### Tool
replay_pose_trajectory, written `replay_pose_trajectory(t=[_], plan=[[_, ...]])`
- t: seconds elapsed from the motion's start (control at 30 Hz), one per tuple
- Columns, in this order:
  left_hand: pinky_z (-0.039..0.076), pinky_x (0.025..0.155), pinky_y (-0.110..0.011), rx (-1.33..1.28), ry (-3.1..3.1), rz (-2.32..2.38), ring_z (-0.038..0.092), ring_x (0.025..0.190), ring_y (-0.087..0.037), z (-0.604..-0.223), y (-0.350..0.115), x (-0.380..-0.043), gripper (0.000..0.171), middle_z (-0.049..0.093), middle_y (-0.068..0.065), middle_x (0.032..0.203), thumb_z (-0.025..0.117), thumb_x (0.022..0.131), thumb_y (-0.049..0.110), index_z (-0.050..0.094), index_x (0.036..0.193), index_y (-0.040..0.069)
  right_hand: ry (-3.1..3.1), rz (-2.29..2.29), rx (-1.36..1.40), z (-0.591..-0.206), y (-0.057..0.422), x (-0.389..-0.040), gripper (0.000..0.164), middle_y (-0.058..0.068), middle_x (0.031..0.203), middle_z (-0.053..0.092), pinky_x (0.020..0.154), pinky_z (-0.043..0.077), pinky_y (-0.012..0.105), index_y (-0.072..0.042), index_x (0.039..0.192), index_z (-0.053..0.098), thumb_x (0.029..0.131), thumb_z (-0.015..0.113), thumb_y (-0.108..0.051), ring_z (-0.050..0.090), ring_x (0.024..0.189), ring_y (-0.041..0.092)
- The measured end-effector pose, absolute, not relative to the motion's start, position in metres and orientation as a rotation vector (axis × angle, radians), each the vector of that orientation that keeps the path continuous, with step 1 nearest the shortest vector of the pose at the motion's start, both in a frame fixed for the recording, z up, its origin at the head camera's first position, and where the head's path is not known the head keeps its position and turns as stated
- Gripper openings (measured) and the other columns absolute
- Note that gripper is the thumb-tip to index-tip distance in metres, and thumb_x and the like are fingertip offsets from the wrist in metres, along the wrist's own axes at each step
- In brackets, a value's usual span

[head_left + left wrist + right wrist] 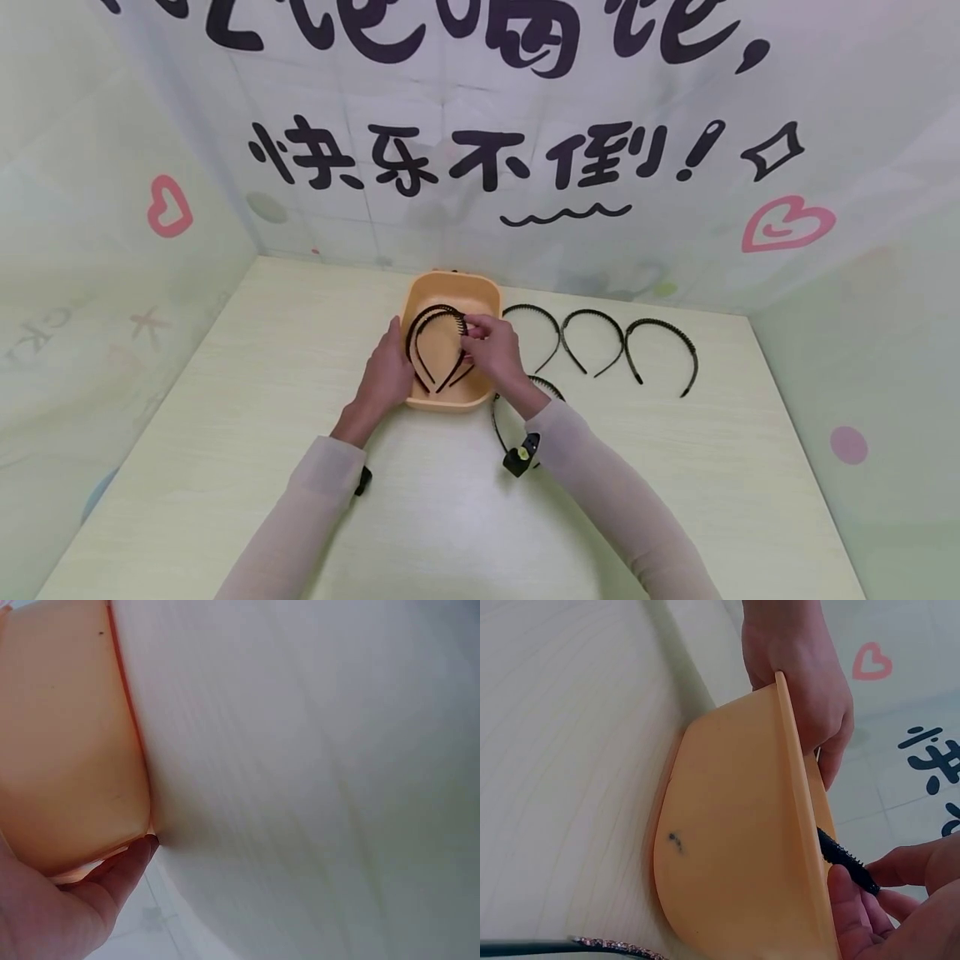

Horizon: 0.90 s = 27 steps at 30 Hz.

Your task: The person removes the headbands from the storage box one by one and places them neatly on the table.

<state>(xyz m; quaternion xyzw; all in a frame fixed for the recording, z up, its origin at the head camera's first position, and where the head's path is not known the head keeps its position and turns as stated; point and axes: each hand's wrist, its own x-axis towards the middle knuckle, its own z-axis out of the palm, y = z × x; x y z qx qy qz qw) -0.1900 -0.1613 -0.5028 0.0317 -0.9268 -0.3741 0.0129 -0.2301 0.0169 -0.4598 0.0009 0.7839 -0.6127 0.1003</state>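
An orange plastic box (452,408) stands at the back of the table. My left hand (387,367) grips its left wall, with fingers against the outside in the left wrist view. My right hand (491,346) reaches over the box's right side and pinches the toothed band of a black headband (851,871) between thumb and fingers. Inside the box, black headbands (408,333) overlap one another, their ends toward me. Part of the held headband is hidden by my right hand.
To the right of the box, three more headbands lie in a row: one (558,329) beside the box, a middle one (592,313) and an outer one (693,358). Another headband (497,417) lies partly under my right wrist. A printed backdrop (465,225) rises behind the table.
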Motion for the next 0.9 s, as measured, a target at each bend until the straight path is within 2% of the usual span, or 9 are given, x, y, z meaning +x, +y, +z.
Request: replay_pose_trajectory(t=[0.17, 0.4, 0.63, 0.9], plan=[[0.046, 0.101, -0.054, 0.108, -2.894, -1.160, 0.050, 0.126, -0.043, -0.503, -0.161, -0.189, 0.063, 0.037, -0.034, 0.148, 0.033, 0.099, 0.002, 0.008, 0.157, -0.004, 2.333, -1.804, -0.017, -0.458, 0.020, -0.229, 0.037, 0.013, 0.089, 0.065, 0.074, 0.059, 0.047, -0.002, 0.123, 0.069, 0.087, 0.064, 0.006, 0.064, 0.061, 0.015], [0.046, 0.101, -0.054, 0.128, -2.900, -1.182, 0.050, 0.125, -0.042, -0.503, -0.162, -0.189, 0.065, 0.036, -0.033, 0.149, 0.034, 0.099, 0.001, 0.007, 0.157, -0.003, 2.310, -1.828, -0.020, -0.457, 0.027, -0.229, 0.037, 0.008, 0.089, 0.063, 0.076, 0.059, 0.048, -0.003, 0.123, 0.070, 0.088, 0.064, 0.005, 0.064, 0.063, 0.012], [0.047, 0.099, -0.053, 0.133, -2.903, -1.183, 0.052, 0.124, -0.042, -0.503, -0.161, -0.190, 0.064, 0.034, -0.033, 0.151, 0.032, 0.098, 0.001, 0.006, 0.157, -0.003, 2.276, -1.843, 0.032, -0.455, 0.037, -0.231, 0.036, 0.007, 0.089, 0.062, 0.065, 0.060, 0.031, -0.002, 0.124, 0.068, 0.089, 0.064, 0.003, 0.066, 0.064, 0.012], [0.046, 0.100, -0.054, 0.113, -2.901, -1.163, 0.051, 0.125, -0.043, -0.504, -0.162, -0.191, 0.067, 0.036, -0.034, 0.148, 0.033, 0.095, -0.003, 0.007, 0.156, -0.005, 2.225, -1.881, 0.081, -0.456, 0.051, -0.233, 0.036, 0.010, 0.092, 0.064, 0.066, 0.060, 0.030, -0.003, 0.125, 0.067, 0.090, 0.063, 0.004, 0.069, 0.071, 0.020]])
